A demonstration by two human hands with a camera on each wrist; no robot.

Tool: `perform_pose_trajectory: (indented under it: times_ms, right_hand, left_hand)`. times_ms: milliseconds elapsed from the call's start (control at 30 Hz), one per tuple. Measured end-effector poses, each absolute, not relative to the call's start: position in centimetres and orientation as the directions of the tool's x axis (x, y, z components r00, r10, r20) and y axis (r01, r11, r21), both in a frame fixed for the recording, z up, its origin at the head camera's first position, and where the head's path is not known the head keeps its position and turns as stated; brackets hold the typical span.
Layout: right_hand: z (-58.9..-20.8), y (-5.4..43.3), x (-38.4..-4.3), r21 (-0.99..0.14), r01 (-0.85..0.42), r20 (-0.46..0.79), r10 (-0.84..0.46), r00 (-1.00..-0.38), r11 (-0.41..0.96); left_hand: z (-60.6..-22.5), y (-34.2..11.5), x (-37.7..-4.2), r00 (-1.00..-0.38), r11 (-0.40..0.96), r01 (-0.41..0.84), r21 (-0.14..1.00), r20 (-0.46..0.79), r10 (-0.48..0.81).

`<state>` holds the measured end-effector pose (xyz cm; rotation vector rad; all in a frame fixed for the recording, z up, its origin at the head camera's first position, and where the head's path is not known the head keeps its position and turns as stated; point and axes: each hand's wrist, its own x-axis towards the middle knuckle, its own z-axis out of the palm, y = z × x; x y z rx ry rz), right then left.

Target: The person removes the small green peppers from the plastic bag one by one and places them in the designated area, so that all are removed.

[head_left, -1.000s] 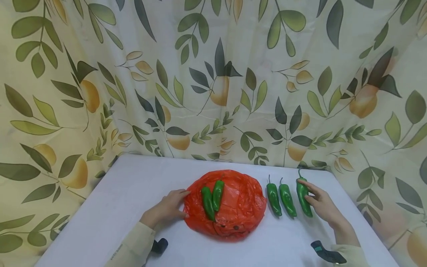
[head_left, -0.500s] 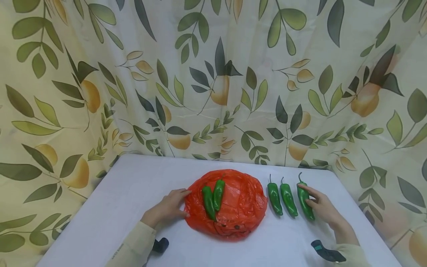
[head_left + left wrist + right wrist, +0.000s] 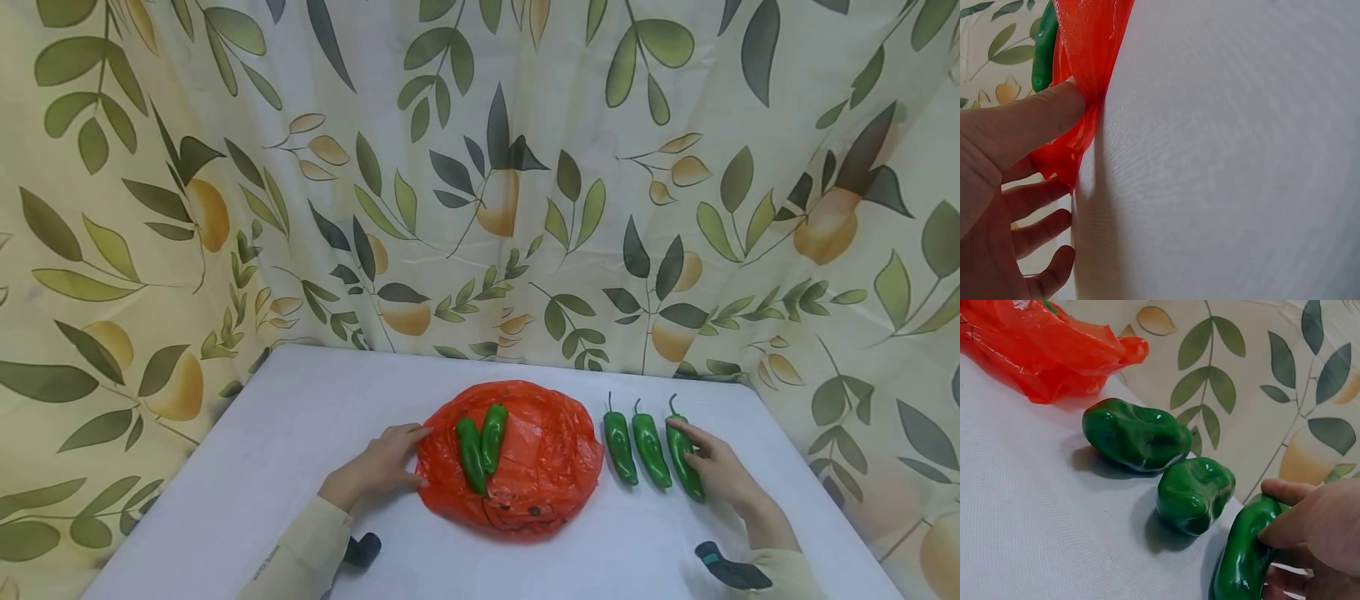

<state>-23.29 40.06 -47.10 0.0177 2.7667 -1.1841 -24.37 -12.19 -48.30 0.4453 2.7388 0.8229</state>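
Observation:
An orange plastic bag (image 3: 525, 479) lies flat at the middle of the white table (image 3: 300, 417), with two green peppers (image 3: 480, 446) on top of it. My left hand (image 3: 375, 471) rests at the bag's left edge. Its thumb (image 3: 1029, 125) presses on the bag's rim (image 3: 1088, 81) while the other fingers stay loosely spread. Three more green peppers lie in a row right of the bag: one (image 3: 620, 447), a second (image 3: 650, 450) and the rightmost pepper (image 3: 682, 457). My right hand (image 3: 720, 471) grips the rightmost pepper (image 3: 1244, 556), thumb on top and fingers beneath.
A leaf-and-fruit patterned curtain (image 3: 480, 183) hangs right behind the table and around its sides. Black wrist devices (image 3: 362, 550) (image 3: 731, 571) sit on both sleeves near the table's front edge. Bare white cloth lies left of the bag.
My right hand has slid the rightmost pepper a little left, closer to the other two. The left hand and the bag have stayed put.

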Motion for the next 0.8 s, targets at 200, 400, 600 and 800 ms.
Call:
perform_pose_trajectory:
  times_ms: [200,400,600,800]
  right_hand:
    - [-47.18,39.99,-23.30,-0.717,0.063,-0.119,-0.034,-0.992,0.694]
    - [-47.08,39.88,-23.52,-0.704,0.109,-0.148,0.005,-0.989,0.702]
    - [-47.09,39.67,-23.59,-0.700,0.134,-0.164,0.025,-0.986,0.702]
    - [-47.05,39.82,-23.56,-0.688,0.153,-0.178,0.039,-0.983,0.709]
  left_hand:
    - [-48.26,-12.19,-24.49,-0.923,0.795,0.211,0.569,-0.151,0.353]
    - [-48.48,-12.29,-24.54,-0.923,0.793,0.216,0.569,-0.146,0.356]
    - [-48.34,-12.29,-24.49,-0.922,0.792,0.222,0.569,-0.140,0.360]
    - [-48.19,-12.29,-24.23,-0.925,0.790,0.196,0.580,-0.158,0.345]
